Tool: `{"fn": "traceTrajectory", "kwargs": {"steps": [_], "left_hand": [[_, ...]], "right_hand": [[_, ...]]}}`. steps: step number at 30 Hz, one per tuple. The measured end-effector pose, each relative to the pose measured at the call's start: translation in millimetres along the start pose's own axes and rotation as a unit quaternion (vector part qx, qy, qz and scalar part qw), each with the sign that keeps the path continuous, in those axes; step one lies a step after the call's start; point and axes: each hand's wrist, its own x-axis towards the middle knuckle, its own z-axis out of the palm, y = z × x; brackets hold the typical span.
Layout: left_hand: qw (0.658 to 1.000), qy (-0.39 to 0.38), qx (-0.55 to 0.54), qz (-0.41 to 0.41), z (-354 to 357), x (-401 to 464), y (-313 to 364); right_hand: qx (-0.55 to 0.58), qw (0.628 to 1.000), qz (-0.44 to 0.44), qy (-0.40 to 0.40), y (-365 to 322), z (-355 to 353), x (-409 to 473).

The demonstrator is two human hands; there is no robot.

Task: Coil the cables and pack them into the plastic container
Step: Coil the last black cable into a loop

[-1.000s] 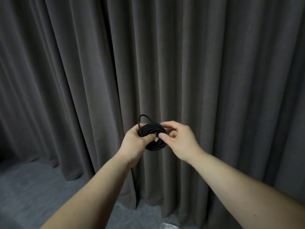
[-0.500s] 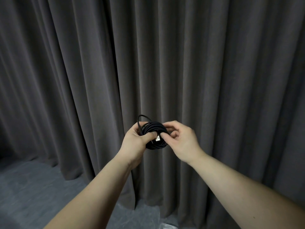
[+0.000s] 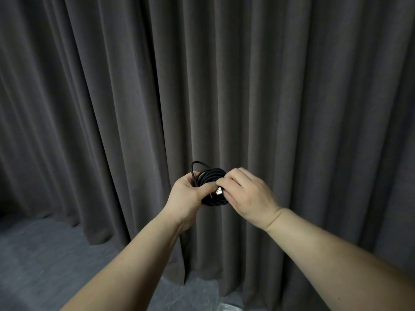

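A black cable wound into a tight coil hangs in the air in front of a curtain, held between both hands. My left hand grips the coil from the left, thumb across its front. One loose loop sticks up above that hand. My right hand covers the coil's right side, and its fingers pinch the cable's end by the silver plug. The plastic container is only a sliver of clear plastic at the bottom edge, if that is it at all.
A dark grey pleated curtain fills the whole background and reaches the floor. Grey carpet shows at the lower left and between my forearms.
My right hand has closed in over the right side of the coil, pressing the plug end against it. The left hand and the coil stay in about the same place.
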Motion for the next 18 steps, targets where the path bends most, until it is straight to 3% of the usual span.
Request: {"fn": "traceTrajectory", "kwargs": {"steps": [8,13,16,18], "left_hand": [[0.997,0.016,0.065,0.030,-8,4,1],[0.979,0.037,0.184,0.074,-17,6,-6],[0.963,0.068,0.244,0.093,-27,10,-6],[0.955,0.086,0.268,0.097,-31,14,-3]], "right_hand": [[0.032,0.999,0.026,0.019,-8,4,2],[0.052,0.995,0.065,0.049,-5,5,3],[0.157,0.958,0.234,0.050,-6,-3,8],[0.274,0.878,0.390,0.041,-10,-8,13]]}}
